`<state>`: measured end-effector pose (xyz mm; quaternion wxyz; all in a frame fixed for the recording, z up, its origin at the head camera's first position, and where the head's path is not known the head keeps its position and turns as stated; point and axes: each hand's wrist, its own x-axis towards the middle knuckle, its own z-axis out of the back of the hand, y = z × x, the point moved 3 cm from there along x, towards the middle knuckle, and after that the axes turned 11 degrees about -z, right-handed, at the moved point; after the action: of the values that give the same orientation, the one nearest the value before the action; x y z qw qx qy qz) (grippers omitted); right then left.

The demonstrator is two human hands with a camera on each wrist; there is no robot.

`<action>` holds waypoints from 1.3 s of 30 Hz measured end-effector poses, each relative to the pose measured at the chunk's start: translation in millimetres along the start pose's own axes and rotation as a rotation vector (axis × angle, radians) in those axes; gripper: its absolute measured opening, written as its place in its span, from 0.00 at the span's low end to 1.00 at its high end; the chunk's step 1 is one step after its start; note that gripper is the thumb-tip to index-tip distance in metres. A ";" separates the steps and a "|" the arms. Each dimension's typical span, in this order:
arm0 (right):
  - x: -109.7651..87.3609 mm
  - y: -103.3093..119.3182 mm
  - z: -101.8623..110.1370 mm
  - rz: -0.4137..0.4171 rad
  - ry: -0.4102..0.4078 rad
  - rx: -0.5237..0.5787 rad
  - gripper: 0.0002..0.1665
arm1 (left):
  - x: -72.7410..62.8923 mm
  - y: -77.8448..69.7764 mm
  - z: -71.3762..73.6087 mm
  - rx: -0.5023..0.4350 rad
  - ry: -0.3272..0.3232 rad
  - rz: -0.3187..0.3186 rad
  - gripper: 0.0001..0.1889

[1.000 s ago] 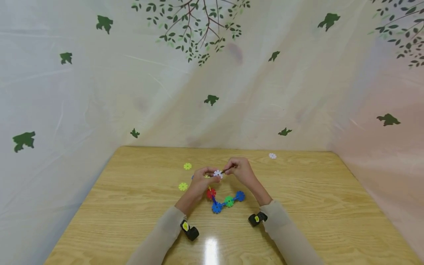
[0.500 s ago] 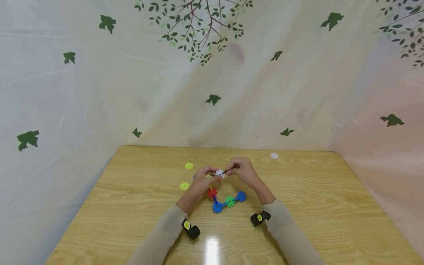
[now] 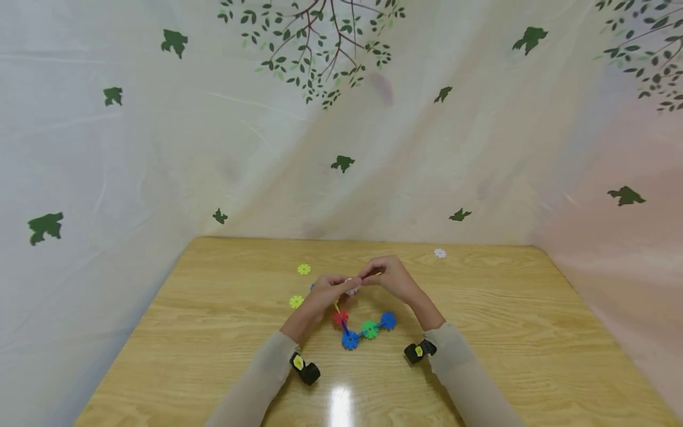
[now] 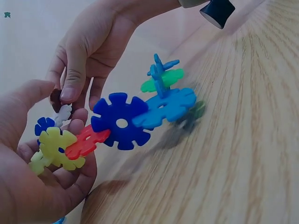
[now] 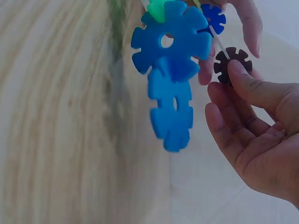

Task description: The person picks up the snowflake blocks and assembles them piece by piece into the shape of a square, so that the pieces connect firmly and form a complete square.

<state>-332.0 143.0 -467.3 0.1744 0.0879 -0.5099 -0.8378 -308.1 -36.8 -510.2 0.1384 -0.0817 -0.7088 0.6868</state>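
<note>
My left hand (image 3: 322, 296) holds one end of a chain of notched plastic flower discs slotted together. In the left wrist view, a yellow disc (image 4: 58, 144), a small dark blue disc (image 4: 45, 125) and a white disc (image 4: 63, 114) sit among its fingers. From there the chain runs through a red disc (image 3: 340, 318), a larger dark blue disc (image 4: 121, 109), a light blue disc (image 3: 350, 340), a green disc (image 3: 370, 330) and a blue end disc (image 3: 388, 321). My right hand (image 3: 392, 279) pinches a dark brown disc (image 5: 222, 67) against the white disc's edge.
Loose yellow discs (image 3: 304, 269) lie on the wooden table (image 3: 213, 332) left of the hands. A loose white disc (image 3: 440, 253) is near the back edge. A printed cloth (image 3: 267, 178) rises behind the table.
The left thumb has moved up over the white disc, now mostly covered in the head view. The right fingertips have come in against the left ones. The hanging chain has shifted slightly toward me.
</note>
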 end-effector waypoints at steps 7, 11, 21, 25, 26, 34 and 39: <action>6.4 5.8 15.3 -0.043 0.040 -0.047 0.10 | 0.0 2.4 1.1 -0.027 0.018 0.008 0.25; 11.4 4.1 43.8 -0.051 0.030 -0.083 0.11 | 0.4 3.2 1.2 -0.041 0.010 0.011 0.24; 18.0 -28.0 128.6 -0.223 0.005 -0.309 0.12 | -3.0 5.9 1.3 -0.091 -0.017 0.044 0.21; 15.6 -47.5 149.2 -0.300 -0.005 -0.348 0.16 | -4.3 7.0 1.7 -0.112 -0.017 0.048 0.21; 15.1 -51.7 152.0 -0.311 -0.007 -0.348 0.17 | -4.5 7.2 2.1 -0.111 -0.016 0.045 0.21; 11.2 -77.2 163.9 -0.424 -0.091 -0.299 0.20 | -3.1 10.8 3.3 -0.121 -0.051 0.070 0.20; 7.9 -92.2 167.5 -0.418 -0.152 -0.327 0.24 | -2.0 12.4 2.7 -0.129 -0.052 0.074 0.20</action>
<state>-412.4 316.6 -470.8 -0.0291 0.0985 -0.3502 -0.9310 -307.9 -39.5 -522.8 0.0889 -0.0989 -0.7515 0.6462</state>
